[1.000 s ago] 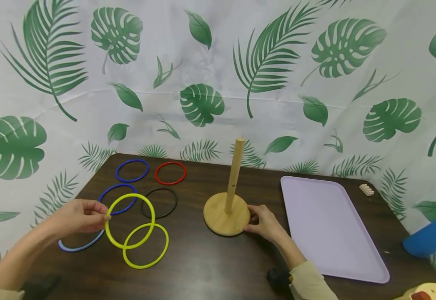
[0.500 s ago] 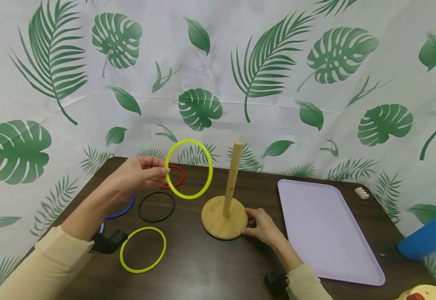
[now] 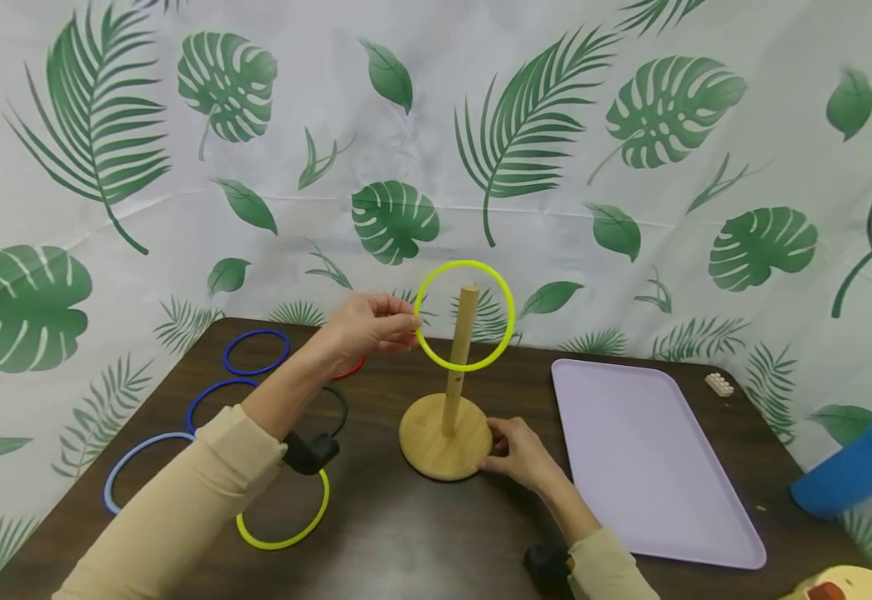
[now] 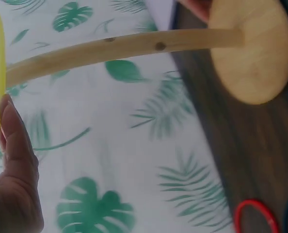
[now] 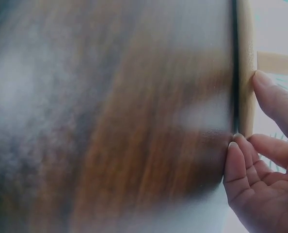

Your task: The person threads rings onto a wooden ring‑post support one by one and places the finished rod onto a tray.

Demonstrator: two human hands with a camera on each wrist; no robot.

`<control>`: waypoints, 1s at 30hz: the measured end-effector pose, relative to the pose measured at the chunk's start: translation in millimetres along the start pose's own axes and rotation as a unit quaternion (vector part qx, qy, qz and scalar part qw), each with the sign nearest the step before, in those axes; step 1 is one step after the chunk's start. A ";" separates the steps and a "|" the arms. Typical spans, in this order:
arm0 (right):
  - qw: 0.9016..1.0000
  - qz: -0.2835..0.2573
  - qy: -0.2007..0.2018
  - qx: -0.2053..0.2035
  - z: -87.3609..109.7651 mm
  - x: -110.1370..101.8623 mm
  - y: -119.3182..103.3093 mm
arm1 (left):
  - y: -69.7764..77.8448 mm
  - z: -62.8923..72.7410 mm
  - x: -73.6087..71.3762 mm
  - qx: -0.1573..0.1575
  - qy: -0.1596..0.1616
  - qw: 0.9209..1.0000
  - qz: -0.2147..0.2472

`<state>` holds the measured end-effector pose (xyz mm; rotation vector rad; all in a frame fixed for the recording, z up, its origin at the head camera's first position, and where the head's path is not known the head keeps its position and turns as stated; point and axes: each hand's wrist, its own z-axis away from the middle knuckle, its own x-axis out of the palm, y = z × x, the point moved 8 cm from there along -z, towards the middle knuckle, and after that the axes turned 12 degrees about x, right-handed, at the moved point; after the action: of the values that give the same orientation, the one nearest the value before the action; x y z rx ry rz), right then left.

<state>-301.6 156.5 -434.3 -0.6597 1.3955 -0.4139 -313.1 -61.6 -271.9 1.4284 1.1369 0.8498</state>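
Judging by its slimness, yellow ring (image 3: 512, 317) presumed light, stiff, best taken at the rim; pinched upright by left hand (image 3: 371, 327) near top of post (image 3: 462, 333), base (image 3: 423, 440) edge gripped by right hand (image 3: 523, 456)

Plain beige sleeves (image 3: 173, 504) cover the person's arms, with a black rounded device (image 3: 312, 454) at each cuff (image 3: 250, 442).

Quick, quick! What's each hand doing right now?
Left hand: closed, pinching a yellow ring up in the air.
Right hand: closed, holding the edge of the round wooden base.
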 end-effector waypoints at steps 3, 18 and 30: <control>1.000 -0.002 0.003 0.006 -0.4 -0.6 -0.6 | -22.9 -4.7 2.5 -0.027 -0.003 1.000 -0.003; 1.000 0.000 -0.007 -0.015 -0.2 0.8 -1.4 | -156.4 13.0 14.9 -0.180 -0.015 0.982 -0.048; 1.000 -0.015 -0.002 0.012 -0.2 1.9 1.9 | -172.4 14.7 18.0 -0.193 -0.003 0.980 -0.043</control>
<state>-301.7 156.8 -437.0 -0.6627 1.3760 -0.4508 -327.0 -53.4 -445.1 1.0550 0.9590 0.9448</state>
